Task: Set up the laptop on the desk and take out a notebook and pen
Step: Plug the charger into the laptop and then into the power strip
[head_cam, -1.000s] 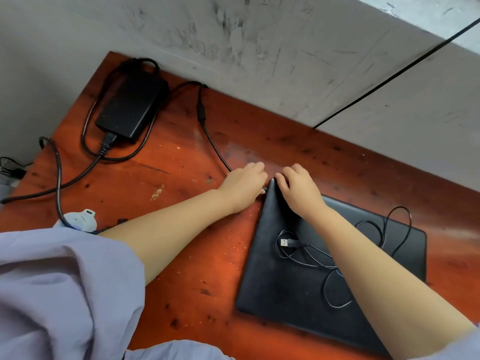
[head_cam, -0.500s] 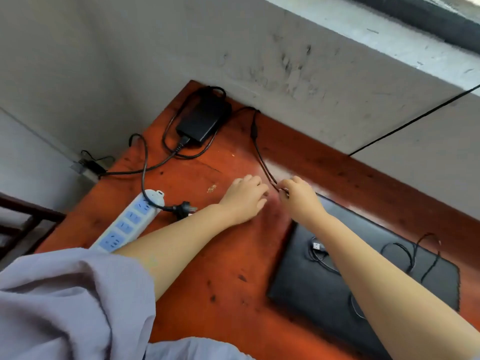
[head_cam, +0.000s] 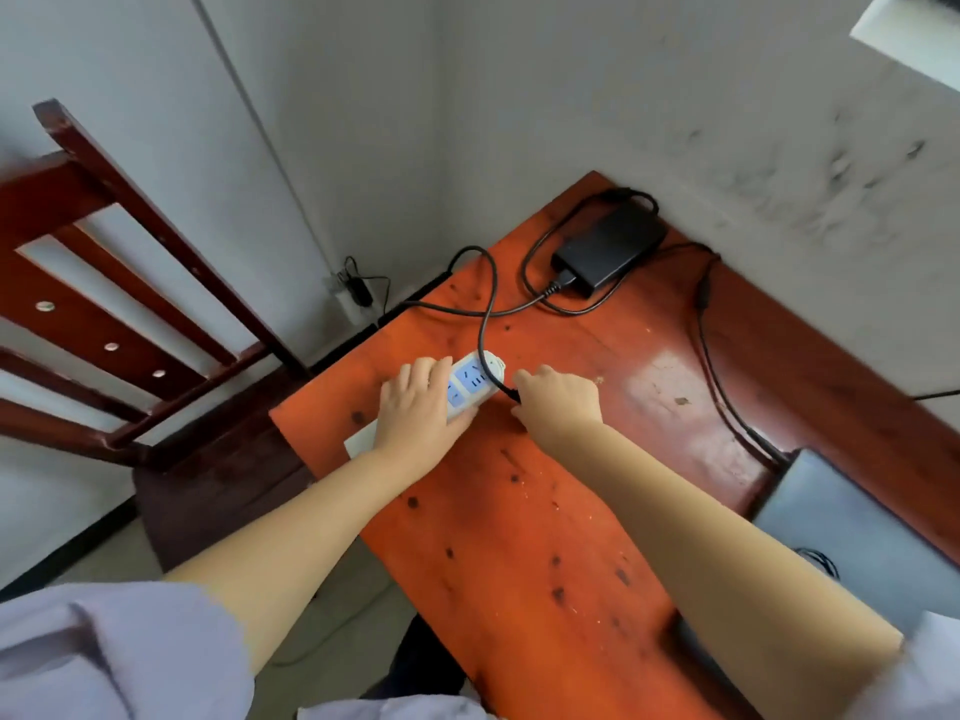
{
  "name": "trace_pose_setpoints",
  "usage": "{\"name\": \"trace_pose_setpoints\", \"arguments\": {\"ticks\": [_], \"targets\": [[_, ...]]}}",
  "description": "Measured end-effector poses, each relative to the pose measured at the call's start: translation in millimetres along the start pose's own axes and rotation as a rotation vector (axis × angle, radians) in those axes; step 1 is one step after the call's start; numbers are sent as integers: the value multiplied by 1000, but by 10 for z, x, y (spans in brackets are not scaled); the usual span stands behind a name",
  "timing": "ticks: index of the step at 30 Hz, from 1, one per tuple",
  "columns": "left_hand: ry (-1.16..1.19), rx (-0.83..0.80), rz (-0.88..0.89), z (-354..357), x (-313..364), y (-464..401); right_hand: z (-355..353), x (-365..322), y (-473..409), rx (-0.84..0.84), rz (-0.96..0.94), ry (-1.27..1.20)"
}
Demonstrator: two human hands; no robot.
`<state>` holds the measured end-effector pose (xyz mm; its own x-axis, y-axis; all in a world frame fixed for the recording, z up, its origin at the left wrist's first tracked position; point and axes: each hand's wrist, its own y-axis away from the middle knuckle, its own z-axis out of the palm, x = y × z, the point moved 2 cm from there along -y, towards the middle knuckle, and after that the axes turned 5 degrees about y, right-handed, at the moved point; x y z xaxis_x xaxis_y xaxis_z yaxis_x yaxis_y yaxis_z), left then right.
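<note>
A white power strip [head_cam: 475, 380] with blue socket faces lies near the left edge of the red-brown desk [head_cam: 524, 537]. My left hand [head_cam: 418, 407] lies flat on its near end, holding it down. My right hand [head_cam: 561, 402] is closed on the black plug [head_cam: 513, 394] of the charger cable, right beside the strip. The black power adapter [head_cam: 610, 249] rests at the desk's far corner with its cables looped around it. The closed dark laptop [head_cam: 852, 532] lies at the right edge, partly cut off. No notebook or pen shows.
A dark wooden chair [head_cam: 130, 314] stands left of the desk. A wall socket with a plug [head_cam: 353, 293] sits low in the room corner. A thin cable [head_cam: 711, 356] runs along the desk's back edge to the laptop. Grey walls close off the far side.
Both hands left the laptop's corner and moved left to the power strip. My left hand now presses the strip and my right grips the plug. The view swung left.
</note>
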<state>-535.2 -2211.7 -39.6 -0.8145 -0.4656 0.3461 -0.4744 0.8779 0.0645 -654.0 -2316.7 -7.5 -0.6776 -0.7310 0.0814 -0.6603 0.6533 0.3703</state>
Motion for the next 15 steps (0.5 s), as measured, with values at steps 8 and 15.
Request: {"name": "trace_pose_setpoints", "arguments": {"ticks": [8, 15], "targets": [[10, 25, -52, 170, -95, 13, -361, 295, -159, -87, 4, -452], [10, 39, -59, 190, -99, 24, -596, 122, -242, -63, -161, -721]]}}
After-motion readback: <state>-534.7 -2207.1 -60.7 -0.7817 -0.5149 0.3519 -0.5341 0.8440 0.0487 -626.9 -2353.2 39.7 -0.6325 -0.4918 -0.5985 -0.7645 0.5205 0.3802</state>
